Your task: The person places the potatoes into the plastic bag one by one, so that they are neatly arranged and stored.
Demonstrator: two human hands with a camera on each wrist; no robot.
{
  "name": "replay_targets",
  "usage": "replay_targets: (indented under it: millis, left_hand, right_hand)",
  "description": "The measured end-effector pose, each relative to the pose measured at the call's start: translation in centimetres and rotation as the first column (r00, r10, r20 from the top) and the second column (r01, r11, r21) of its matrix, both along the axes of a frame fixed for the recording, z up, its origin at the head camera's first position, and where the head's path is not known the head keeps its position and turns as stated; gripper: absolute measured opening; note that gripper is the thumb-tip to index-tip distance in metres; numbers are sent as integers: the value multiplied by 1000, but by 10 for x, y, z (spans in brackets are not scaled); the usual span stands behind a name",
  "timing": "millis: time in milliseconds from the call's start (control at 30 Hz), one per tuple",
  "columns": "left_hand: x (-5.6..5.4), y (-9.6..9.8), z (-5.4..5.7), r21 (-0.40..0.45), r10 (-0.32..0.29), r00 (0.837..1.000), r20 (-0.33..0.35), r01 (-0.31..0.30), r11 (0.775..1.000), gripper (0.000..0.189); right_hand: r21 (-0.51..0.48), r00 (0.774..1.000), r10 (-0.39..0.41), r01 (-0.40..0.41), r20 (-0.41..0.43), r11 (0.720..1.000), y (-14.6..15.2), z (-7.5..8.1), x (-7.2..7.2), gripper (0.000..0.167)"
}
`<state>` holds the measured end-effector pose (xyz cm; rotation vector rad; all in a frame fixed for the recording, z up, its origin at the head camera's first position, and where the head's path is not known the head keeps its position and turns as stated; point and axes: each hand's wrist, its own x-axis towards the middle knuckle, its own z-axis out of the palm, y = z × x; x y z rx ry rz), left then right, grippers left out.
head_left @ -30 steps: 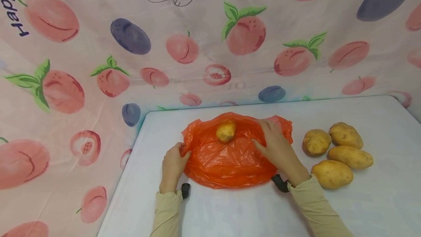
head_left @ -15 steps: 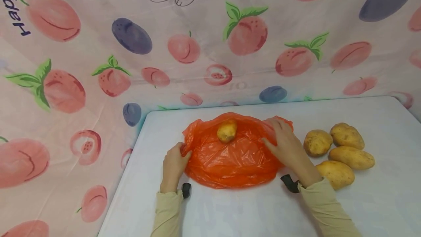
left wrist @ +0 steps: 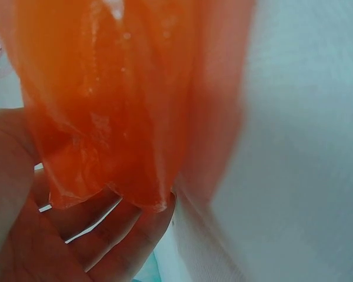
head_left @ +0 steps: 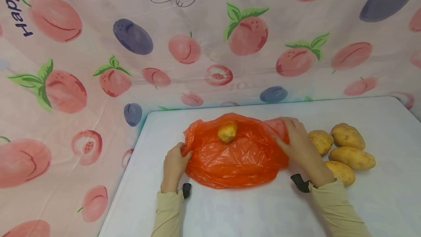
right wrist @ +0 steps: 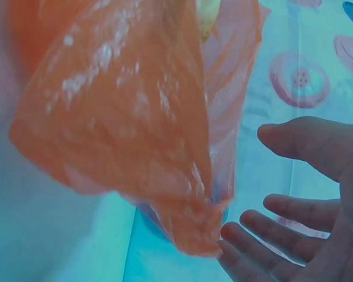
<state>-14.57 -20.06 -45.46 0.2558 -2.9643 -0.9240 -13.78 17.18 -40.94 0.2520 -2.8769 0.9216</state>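
An orange-red plastic bag point(head_left: 236, 156) lies spread on the white table with its mouth facing up and back. One potato point(head_left: 227, 131) rests at the bag's upper part. At the bag's left edge, my left hand point(head_left: 175, 162) holds the film between thumb and fingers; the left wrist view shows the fingers point(left wrist: 115, 235) behind the hanging film, with the thumb tip hidden. My right hand point(head_left: 300, 143) is at the bag's right edge. In the right wrist view its thumb and fingers are spread apart, with fingertips close to or touching the bag's corner point(right wrist: 194, 232).
Several potatoes point(head_left: 352, 157) lie grouped on the table point(head_left: 250, 211) to the right of the right hand, which partly hides some of them. A fruit-printed cloth point(head_left: 197, 21) hangs behind and left of the table. Black wrist-camera pieces point(head_left: 300, 183) show beside the sleeves.
My right hand has moved right, from over the bag's interior to its right edge, now covering part of the potato group. The left hand and the potato in the bag stay put.
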Motion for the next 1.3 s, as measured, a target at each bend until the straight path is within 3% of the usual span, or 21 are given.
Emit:
replay_targets:
  millis: [200, 667, 933, 1300]
  left_hand:
    - [0, 0, 0, 3, 2, 1000, 10, -2, 1000, 45]
    - [2, 0, 2, 12, -11, 1000, 8, 10, 1000, 44]
    - [2, 0, 2, 12, -6, 1000, 12, 6, 1000, 44]
    - [1, 0, 1, 17, 1, 1000, 21, -2, 1000, 45]
  right_hand:
    - [31, 997, -44, 43, 55, 999, 10, 2, 1, 68]
    - [78, 995, -95, 93, 15, 993, 36, 4, -1, 66]
    - [45, 994, -107, 108, -10, 993, 49, 1, -3, 65]
    - [88, 986, -141, 134, 83, 987, 65, -6, -7, 72]
